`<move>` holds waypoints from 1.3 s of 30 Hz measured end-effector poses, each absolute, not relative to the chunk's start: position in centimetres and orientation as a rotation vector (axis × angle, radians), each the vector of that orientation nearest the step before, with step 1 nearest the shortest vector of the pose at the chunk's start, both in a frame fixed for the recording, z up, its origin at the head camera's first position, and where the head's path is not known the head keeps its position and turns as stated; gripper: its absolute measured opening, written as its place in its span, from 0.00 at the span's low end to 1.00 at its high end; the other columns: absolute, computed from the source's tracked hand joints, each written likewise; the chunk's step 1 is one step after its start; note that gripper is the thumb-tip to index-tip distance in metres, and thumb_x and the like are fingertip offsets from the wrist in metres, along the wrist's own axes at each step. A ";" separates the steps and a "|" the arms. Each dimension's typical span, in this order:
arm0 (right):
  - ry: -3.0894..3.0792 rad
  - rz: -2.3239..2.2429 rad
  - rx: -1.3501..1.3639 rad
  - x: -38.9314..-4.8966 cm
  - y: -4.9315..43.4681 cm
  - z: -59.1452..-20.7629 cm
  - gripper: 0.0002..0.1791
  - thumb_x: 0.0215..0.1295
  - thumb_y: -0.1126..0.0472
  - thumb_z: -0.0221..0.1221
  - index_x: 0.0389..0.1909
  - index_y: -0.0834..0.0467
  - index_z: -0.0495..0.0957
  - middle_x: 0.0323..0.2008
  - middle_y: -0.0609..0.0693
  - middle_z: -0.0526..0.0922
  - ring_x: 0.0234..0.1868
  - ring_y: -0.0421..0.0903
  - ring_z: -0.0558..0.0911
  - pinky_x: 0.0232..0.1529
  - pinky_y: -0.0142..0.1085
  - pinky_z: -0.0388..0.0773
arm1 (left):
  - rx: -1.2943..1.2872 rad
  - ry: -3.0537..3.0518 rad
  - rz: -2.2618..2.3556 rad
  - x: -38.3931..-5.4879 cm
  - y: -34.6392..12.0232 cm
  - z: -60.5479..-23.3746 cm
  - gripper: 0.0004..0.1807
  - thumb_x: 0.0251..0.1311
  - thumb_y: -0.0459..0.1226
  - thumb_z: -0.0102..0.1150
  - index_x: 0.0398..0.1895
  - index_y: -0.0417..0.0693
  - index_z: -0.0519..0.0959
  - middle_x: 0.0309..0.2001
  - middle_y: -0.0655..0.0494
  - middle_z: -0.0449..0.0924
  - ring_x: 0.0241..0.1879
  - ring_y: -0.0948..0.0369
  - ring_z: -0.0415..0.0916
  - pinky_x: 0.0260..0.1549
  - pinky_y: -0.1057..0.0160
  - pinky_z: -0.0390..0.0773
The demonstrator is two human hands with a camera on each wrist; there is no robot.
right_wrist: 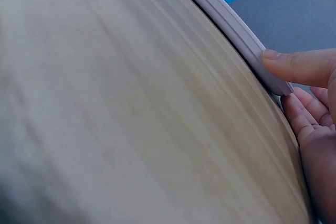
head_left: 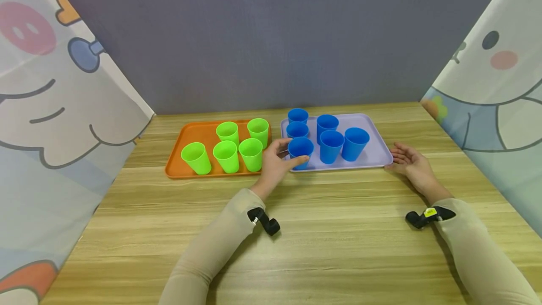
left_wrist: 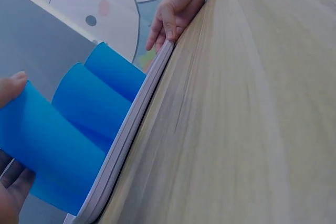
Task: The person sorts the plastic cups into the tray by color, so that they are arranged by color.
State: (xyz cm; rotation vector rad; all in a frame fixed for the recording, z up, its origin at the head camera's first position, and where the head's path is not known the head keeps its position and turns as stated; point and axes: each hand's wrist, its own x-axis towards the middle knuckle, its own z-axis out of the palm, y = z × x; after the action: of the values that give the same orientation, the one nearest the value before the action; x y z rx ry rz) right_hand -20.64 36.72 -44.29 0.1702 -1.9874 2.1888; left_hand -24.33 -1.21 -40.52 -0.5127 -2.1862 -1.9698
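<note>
My left hand (head_left: 276, 164) is around a blue cup (head_left: 301, 147) at the front left of a lavender tray (head_left: 374, 156). Its thumb lies across the cup's near side and the fingers are at the far left side, with the cup standing upright. In the left wrist view, thumb and fingers sit on opposite sides of this cup (left_wrist: 47, 150). My right hand (head_left: 412, 166) holds the tray's front right corner. Its thumb presses the front rim (right_wrist: 247, 40) and the fingers bend round the corner. Several more blue cups (head_left: 355, 144) stand on the tray.
Left of the lavender tray lies an orange tray (head_left: 186, 138) with several upright green cups (head_left: 196, 158) on it. Both trays rest near the back of a wooden table (head_left: 338, 239), below a grey panel (head_left: 275, 36). Cartoon-printed sheets (head_left: 499, 60) flank the table.
</note>
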 end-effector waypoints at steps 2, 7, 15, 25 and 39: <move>-1.978 2.195 0.175 -20.6 36.7 -44.3 0.38 0.50 0.90 0.58 0.63 0.68 0.62 0.45 0.45 0.81 0.45 0.35 0.81 0.47 0.23 0.78 | -0.502 -2.180 -1.967 -24.5 -1.0 -40.6 0.27 0.48 0.33 0.78 0.52 0.36 0.78 0.50 0.44 0.83 0.51 0.50 0.80 0.54 0.52 0.79; -1.989 2.178 0.170 -20.7 36.7 -44.4 0.38 0.50 0.89 0.59 0.63 0.69 0.62 0.46 0.46 0.80 0.46 0.35 0.81 0.48 0.22 0.77 | -0.476 -2.201 -1.939 -24.7 -0.6 -41.0 0.27 0.47 0.33 0.79 0.51 0.36 0.78 0.49 0.44 0.83 0.50 0.50 0.80 0.53 0.54 0.80; -1.987 2.185 0.178 -20.8 36.7 -44.3 0.39 0.51 0.89 0.58 0.65 0.72 0.59 0.46 0.46 0.80 0.45 0.35 0.81 0.48 0.23 0.78 | -0.444 -2.238 -1.924 -24.7 -0.4 -41.2 0.28 0.48 0.34 0.79 0.51 0.36 0.77 0.49 0.44 0.82 0.49 0.49 0.80 0.53 0.54 0.79; -2.007 2.179 0.151 -20.8 36.8 -44.2 0.39 0.52 0.89 0.59 0.66 0.70 0.60 0.46 0.45 0.80 0.45 0.34 0.81 0.47 0.22 0.77 | -0.438 -2.238 -1.922 -24.7 -0.3 -41.0 0.27 0.49 0.34 0.78 0.52 0.36 0.77 0.49 0.43 0.82 0.50 0.49 0.80 0.53 0.56 0.80; -2.005 2.186 0.155 -20.7 36.8 -44.4 0.41 0.52 0.88 0.59 0.67 0.75 0.55 0.46 0.45 0.80 0.45 0.34 0.81 0.47 0.22 0.77 | -0.394 -2.262 -1.955 -24.9 -0.5 -41.2 0.29 0.50 0.36 0.78 0.54 0.37 0.77 0.49 0.44 0.82 0.51 0.50 0.80 0.52 0.59 0.80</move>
State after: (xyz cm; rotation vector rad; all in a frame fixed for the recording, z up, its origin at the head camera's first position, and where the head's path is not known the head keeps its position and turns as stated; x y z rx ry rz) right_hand -20.74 36.82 -44.38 0.1553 -2.0047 2.1862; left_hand -24.88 -0.49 -41.19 -0.3942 -2.2618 -1.9553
